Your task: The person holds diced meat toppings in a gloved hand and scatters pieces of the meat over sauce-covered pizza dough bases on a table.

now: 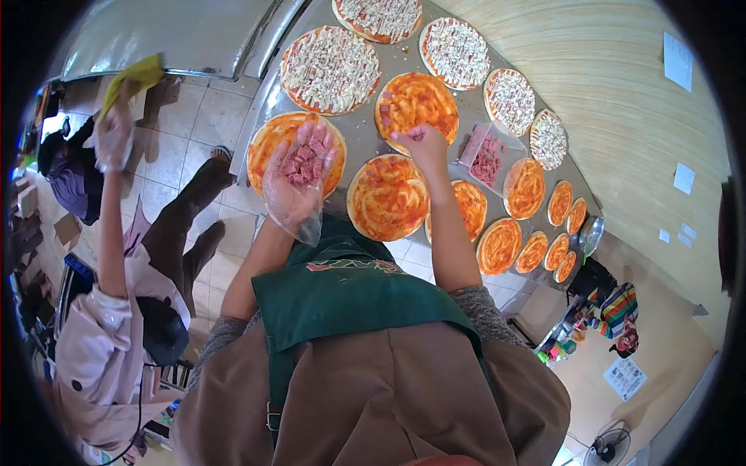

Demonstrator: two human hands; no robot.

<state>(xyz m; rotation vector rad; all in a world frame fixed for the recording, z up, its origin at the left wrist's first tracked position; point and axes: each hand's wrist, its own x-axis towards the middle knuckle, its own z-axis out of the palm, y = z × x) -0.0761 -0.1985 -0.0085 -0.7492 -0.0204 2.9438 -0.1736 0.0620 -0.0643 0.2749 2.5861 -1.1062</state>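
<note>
My left hand [295, 182], in a clear plastic glove, is palm up and cups a heap of pink diced meat [308, 161] above a sauced pizza base [263, 147]. My right hand [423, 144] has its fingers pinched at the lower edge of another sauced base [417, 105], which has a few meat pieces at its left; a bit of pink shows at the fingertips. Just below lies a sauce-only base [388, 197]. To the right of my right hand, a clear container [487, 155] holds more diced meat.
Cheese-topped pizzas [330, 70] line the far side of the metal table [353, 128]. Smaller sauced bases [499, 246] sit at the right, near a metal bowl [591, 235]. At the left, a co-worker [105, 318] holds a yellow cloth [136, 76] by a grey surface [163, 39].
</note>
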